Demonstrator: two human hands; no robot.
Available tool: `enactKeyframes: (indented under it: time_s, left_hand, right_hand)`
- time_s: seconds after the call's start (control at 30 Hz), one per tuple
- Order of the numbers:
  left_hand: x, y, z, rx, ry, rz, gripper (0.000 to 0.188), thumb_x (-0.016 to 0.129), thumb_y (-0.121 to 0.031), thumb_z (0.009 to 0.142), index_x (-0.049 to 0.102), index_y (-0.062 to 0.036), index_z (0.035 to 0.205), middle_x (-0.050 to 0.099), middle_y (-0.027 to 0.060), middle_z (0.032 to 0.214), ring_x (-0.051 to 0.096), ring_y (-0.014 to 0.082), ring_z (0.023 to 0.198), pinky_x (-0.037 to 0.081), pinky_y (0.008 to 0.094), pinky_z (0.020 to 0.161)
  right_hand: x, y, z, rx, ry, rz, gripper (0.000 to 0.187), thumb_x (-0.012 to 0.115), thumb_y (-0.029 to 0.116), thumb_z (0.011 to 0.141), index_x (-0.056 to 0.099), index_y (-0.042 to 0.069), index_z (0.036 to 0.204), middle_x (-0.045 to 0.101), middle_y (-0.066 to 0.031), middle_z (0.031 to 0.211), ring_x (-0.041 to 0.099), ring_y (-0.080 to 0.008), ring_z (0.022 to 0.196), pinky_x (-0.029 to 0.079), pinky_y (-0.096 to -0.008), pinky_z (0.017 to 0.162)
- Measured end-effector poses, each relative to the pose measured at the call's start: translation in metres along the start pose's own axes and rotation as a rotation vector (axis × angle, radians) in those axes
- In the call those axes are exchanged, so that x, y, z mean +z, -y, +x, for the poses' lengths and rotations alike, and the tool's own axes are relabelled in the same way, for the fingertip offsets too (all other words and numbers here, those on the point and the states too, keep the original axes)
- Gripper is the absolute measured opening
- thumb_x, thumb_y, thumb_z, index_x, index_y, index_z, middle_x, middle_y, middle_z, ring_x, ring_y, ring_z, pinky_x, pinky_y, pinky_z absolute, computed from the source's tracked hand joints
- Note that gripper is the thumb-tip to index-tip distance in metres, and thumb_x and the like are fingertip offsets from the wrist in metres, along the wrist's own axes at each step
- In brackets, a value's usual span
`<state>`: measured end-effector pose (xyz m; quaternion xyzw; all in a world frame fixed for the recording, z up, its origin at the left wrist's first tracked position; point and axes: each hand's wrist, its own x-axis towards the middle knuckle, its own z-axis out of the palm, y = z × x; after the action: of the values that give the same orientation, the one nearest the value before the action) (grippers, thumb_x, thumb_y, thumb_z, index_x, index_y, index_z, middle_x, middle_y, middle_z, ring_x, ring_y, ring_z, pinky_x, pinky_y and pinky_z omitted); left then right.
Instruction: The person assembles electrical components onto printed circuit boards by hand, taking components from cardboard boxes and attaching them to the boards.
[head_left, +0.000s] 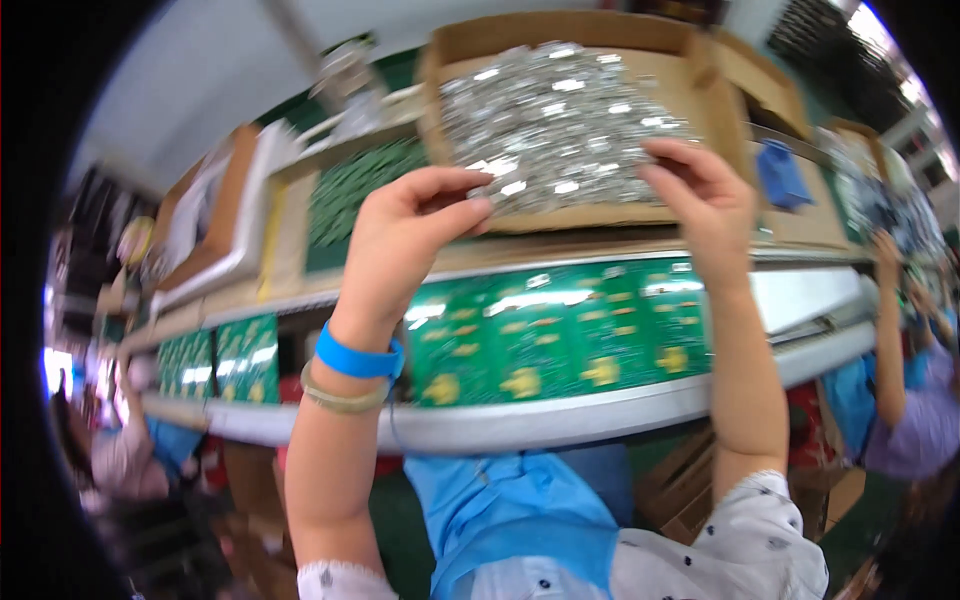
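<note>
A cardboard box (pixel 690 45) holds a heap of small shiny silvery metal parts (pixel 560 120). My left hand (pixel 405 220) is over the box's near left side, thumb and forefinger pinched on what looks like one small silvery part. On the other side, my right hand (pixel 708 205) is closed in a pinch over the heap's right edge; anything between its fingertips is too small and blurred to make out. Below and between my forearms lies a row of green circuit boards (pixel 535 330) with yellow components, on a rail-edged line. A blue wrist strap (pixel 355 355) circles my left wrist.
Left of the box is a compartment of small green parts (pixel 360 185). A white-edged carton (pixel 225 210) stands farther left, near more green boards (pixel 215 360). A blue object (pixel 782 175) lies right of the box. Other people (pixel 915 410) work at both sides.
</note>
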<state>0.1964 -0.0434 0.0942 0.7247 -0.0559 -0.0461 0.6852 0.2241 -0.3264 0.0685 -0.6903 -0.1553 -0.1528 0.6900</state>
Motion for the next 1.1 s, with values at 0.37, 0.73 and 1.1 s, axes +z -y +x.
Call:
enactKeyframes:
  time_s: [0.37, 0.73, 1.1]
  left_hand:
    - [-0.093, 0.034, -0.091, -0.244, -0.056, -0.248, 0.029, 0.069, -0.005, 0.093, 0.066, 0.003, 0.121, 0.071, 0.0099, 0.111, 0.07, 0.0169, 0.1, 0.057, 0.0293, 0.092]
    - [-0.089, 0.051, -0.092, -0.148, -0.045, 0.086, 0.025, 0.072, -0.003, 0.089, 0.071, 0.0021, 0.113, 0.073, 0.0074, 0.102, 0.068, 0.0111, 0.093, 0.055, 0.025, 0.084]
    - [-0.071, 0.071, -0.078, 0.299, -0.032, 0.835, 0.016, 0.074, -0.006, 0.078, 0.072, -0.0016, 0.094, 0.069, 0.0162, 0.087, 0.068, 0.0317, 0.08, 0.055, 0.0404, 0.072]
  right_hand:
    - [0.115, -0.003, -0.04, -0.239, 0.632, -0.607, 0.013, 0.069, 0.005, 0.085, 0.07, 0.002, 0.097, 0.068, -0.0143, 0.097, 0.067, -0.0332, 0.09, 0.055, -0.0399, 0.079]
    - [0.148, -0.015, -0.043, -0.361, 0.788, -0.887, 0.01, 0.071, 0.008, 0.082, 0.068, 0.005, 0.092, 0.068, -0.0114, 0.091, 0.066, -0.0334, 0.088, 0.054, -0.044, 0.077]
    - [0.146, -0.017, -0.043, -0.309, 0.768, -0.82, 0.009, 0.071, 0.005, 0.08, 0.069, 0.005, 0.089, 0.068, -0.0119, 0.088, 0.066, -0.0337, 0.087, 0.053, -0.0434, 0.076]
